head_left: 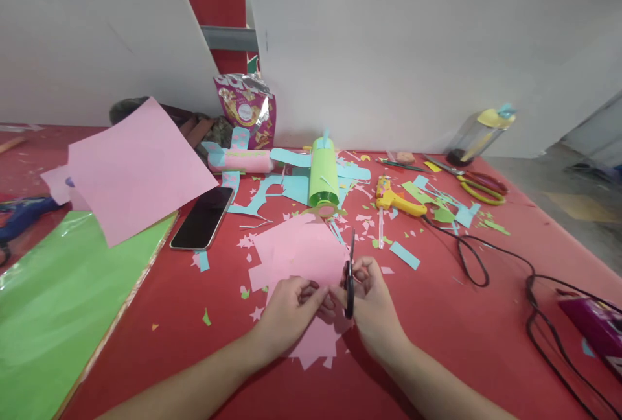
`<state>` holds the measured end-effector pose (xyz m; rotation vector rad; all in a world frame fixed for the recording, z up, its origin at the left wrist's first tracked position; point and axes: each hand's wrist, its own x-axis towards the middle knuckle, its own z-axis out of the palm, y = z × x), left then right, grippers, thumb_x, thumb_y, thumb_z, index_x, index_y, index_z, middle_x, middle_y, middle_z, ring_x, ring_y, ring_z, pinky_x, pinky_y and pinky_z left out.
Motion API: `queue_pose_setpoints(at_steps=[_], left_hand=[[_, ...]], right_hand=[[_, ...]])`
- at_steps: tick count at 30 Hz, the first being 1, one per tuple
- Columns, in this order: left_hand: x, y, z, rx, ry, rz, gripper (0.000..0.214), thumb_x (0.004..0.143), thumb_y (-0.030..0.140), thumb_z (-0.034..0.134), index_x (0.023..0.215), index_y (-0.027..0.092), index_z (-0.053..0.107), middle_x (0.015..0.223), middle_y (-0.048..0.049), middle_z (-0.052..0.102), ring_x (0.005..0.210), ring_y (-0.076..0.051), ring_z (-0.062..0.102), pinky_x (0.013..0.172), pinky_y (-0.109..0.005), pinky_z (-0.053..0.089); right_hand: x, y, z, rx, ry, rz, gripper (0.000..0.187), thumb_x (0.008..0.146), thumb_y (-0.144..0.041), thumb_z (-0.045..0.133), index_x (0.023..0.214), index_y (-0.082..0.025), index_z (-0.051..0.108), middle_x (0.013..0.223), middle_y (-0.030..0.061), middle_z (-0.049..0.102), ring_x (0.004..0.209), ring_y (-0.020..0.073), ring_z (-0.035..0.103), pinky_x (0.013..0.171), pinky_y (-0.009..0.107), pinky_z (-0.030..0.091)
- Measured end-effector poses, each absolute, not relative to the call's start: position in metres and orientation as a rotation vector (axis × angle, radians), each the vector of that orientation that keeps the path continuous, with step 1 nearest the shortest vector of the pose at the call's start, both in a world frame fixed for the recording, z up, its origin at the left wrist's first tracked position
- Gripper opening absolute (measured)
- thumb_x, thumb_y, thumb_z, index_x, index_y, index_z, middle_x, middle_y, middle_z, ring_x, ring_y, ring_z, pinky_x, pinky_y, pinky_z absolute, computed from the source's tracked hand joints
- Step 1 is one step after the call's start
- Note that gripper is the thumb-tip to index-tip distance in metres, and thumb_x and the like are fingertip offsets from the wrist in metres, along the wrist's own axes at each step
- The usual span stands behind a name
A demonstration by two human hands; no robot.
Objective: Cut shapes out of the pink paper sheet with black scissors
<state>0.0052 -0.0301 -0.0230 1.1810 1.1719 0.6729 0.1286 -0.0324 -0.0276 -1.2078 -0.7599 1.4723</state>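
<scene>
My left hand (296, 310) is closed on the near edge of a piece of pink paper (311, 255), thumb and fingers pinching it. A pair of black-handled scissors (349, 287) sits in my right hand (376, 306), blades pointing away from me. The fingertips of both hands meet at the paper's edge. More pink paper (318, 339) with a jagged edge lies below my hands. Just beyond stands a light green paper airplane (324, 170) with blue wings, its body a tube lying lengthwise. Small pink star cutouts (256, 314) are scattered at the left.
Around lie a phone (203, 218), a pink paper airplane (243, 161), a yellow glue gun (398, 199) with a looping black cord (505, 248), larger scissors (479, 186) and paper scraps. Green sheets (72, 303) and a pink sheet (140, 170) occupy the left. A snack bag (247, 112) leans against the wall.
</scene>
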Motion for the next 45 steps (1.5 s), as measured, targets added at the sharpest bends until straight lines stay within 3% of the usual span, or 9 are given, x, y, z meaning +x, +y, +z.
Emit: queue_pose_setpoints(at_steps=[12, 19, 28, 45], left_hand=[[0.0032, -0.0302, -0.0213, 1.188, 1.2, 0.682, 0.027, 0.075, 0.034, 0.044, 0.058, 0.014, 0.052, 0.057, -0.0057, 0.064, 0.055, -0.017, 0.062, 0.057, -0.026, 0.048], [0.0029, -0.0309, -0.0226, 1.212, 1.198, 0.692, 0.027, 0.076, 0.035, 0.044, 0.058, 0.016, 0.049, 0.058, -0.005, 0.064, 0.055, -0.017, 0.062, 0.057, -0.026, 0.047], [0.0023, -0.0308, -0.0214, 1.141, 1.144, 0.748, 0.019, 0.076, 0.029, 0.043, 0.061, 0.016, 0.044, 0.06, -0.0026, 0.062, 0.055, -0.015, 0.061, 0.057, -0.026, 0.047], [0.0034, -0.0308, -0.0254, 1.104, 1.122, 0.76, 0.009, 0.073, 0.023, 0.046, 0.067, 0.017, 0.044, 0.064, -0.0023, 0.064, 0.064, -0.017, 0.063, 0.065, -0.028, 0.05]], right_hand=[[0.1326, -0.0313, -0.03, -1.249, -0.809, 1.445, 0.035, 0.057, -0.009, 0.064, 0.071, -0.023, 0.035, 0.066, -0.0082, 0.048, 0.047, 0.0052, 0.042, 0.041, 0.016, 0.032], [0.1304, -0.0313, -0.0281, -1.255, -0.875, 1.411, 0.035, 0.054, -0.009, 0.063, 0.069, -0.023, 0.035, 0.06, -0.0086, 0.045, 0.05, 0.007, 0.044, 0.045, 0.018, 0.036], [0.1317, -0.0303, -0.0288, -1.266, -0.825, 1.429, 0.038, 0.052, -0.008, 0.065, 0.068, -0.023, 0.034, 0.058, -0.0103, 0.039, 0.045, 0.0046, 0.038, 0.04, 0.014, 0.031], [0.131, -0.0299, -0.0268, -1.25, -0.763, 1.415, 0.04, 0.049, -0.006, 0.066, 0.068, -0.023, 0.033, 0.058, -0.0105, 0.039, 0.043, 0.0035, 0.039, 0.038, 0.013, 0.034]])
